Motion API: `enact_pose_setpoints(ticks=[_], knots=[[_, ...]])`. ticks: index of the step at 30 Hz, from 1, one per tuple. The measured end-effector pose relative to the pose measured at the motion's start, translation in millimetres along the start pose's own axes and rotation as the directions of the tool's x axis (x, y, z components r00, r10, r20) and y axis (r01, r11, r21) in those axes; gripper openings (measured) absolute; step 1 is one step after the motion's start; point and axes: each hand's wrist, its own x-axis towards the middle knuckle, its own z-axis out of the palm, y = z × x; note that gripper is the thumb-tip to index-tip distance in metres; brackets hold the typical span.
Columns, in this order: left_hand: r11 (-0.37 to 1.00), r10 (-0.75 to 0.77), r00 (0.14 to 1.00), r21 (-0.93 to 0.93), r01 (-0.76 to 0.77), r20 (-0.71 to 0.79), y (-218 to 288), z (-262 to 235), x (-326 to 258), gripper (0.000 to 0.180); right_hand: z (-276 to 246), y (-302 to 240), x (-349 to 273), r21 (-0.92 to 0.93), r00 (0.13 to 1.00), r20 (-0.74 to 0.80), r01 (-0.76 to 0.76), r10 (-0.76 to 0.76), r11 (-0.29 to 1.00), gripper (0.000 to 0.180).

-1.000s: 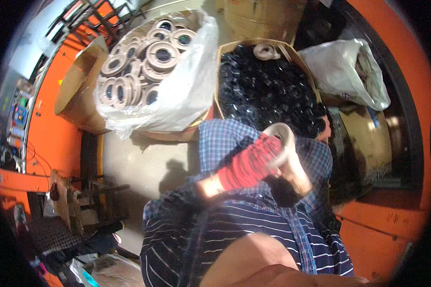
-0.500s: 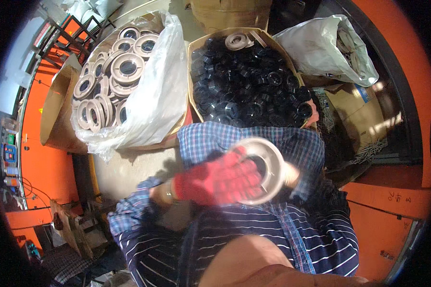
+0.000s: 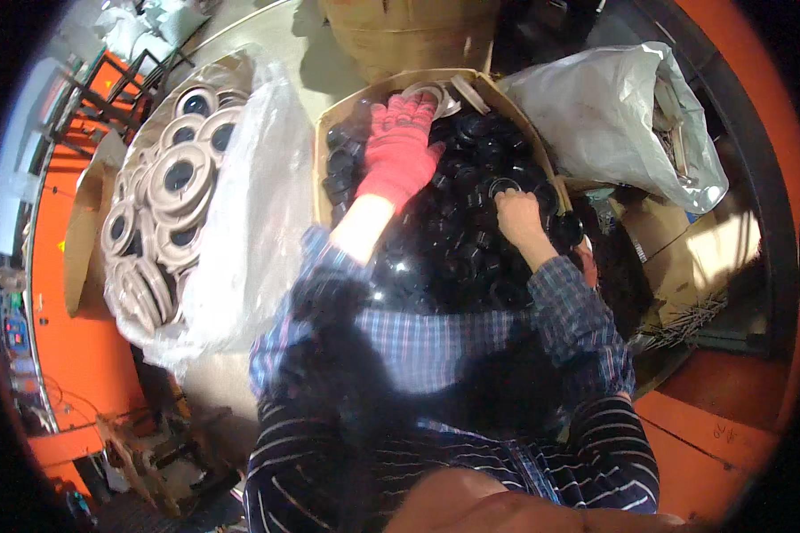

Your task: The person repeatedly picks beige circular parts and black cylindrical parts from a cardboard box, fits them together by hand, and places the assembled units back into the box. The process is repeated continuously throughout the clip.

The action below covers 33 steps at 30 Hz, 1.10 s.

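My left hand (image 3: 400,149), in a red glove, reaches to the far end of a carton (image 3: 323,169) of glossy black round plastic parts (image 3: 458,213). Its fingers stretch out over beige plastic rings (image 3: 446,100) lying on top there, with the thumb apart; its palm side is hidden. My bare right hand (image 3: 520,218) is among the black parts on the carton's right side. Its fingers are curled closed on a black round part (image 3: 505,186), which shows just beyond the fingertips.
To the left, a plastic-lined box holds several beige rings with black centres (image 3: 180,178), its clear liner (image 3: 249,186) draped over the side. A white sack (image 3: 596,115) lies at the right, above thin metal pieces (image 3: 689,320). Another carton (image 3: 409,40) stands beyond.
Both hands have moved forward from my lap into the carton. The beige ring that my left hand held before my body is no longer there; that hand is now over the beige rings.
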Motion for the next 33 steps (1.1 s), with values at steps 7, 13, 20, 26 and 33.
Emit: enact_pose_setpoints(ticks=[7,13,20,26,33], knots=[[0.998,-0.051,0.987,0.047,0.045,0.15,-43.1,189.3,113.3,0.097,-43.0,2.3,4.2,0.445,0.993,-0.098,-0.01,0.06,0.895,0.015],[0.996,0.083,0.996,0.039,-0.084,0.025,-48.0,198.3,76.6,0.055,-58.0,-5.9,9.9,0.535,0.988,-0.078,-0.068,0.129,0.842,0.017],[0.968,0.195,0.777,0.01,-0.251,0.598,0.6,50.5,-30.8,0.05,-75.5,5.5,-1.1,0.755,0.913,0.092,-0.324,0.397,0.569,0.028],[0.773,0.092,0.99,-0.619,-0.137,-0.106,9.9,-55.4,-159.0,0.043,-138.5,-12.0,-46.5,0.973,0.917,0.215,-0.17,0.336,-0.157,0.019],[-0.673,-0.276,0.822,-0.71,0.205,0.499,63.8,-60.1,-263.0,0.044,-216.3,-128.8,-172.2,0.953,0.995,-0.051,0.074,0.088,-0.293,0.067]])
